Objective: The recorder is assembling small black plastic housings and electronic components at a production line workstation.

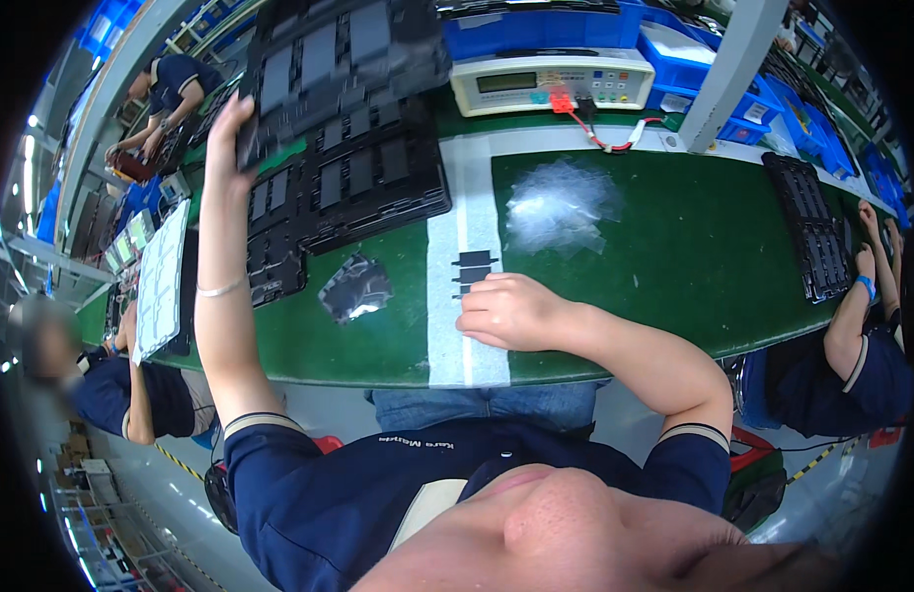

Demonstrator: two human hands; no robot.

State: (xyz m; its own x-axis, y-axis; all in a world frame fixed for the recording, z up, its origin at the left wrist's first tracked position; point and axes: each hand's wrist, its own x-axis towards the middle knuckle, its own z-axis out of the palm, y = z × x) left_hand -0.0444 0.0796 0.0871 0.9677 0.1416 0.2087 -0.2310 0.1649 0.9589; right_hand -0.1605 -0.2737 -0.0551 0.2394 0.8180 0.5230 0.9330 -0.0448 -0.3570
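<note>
Fingers of the right hand (508, 311) curl down on the table's white strip (467, 370); whether they pinch anything cannot be told. Flat black pieces (474, 260) lie just beyond and partly beneath them. Farther left, stacked black trays (383, 223) hold flat grey pieces in their slots. Above these, the left hand (230, 133) grasps the left edge of a raised, tilted black tray (403, 74), also carrying grey pieces. Farther back, a blue bin (689, 71) contains something white.

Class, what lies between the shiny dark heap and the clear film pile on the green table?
In the head view, a white strip runs between them, with flat dark pieces on it near the right hand.
</note>
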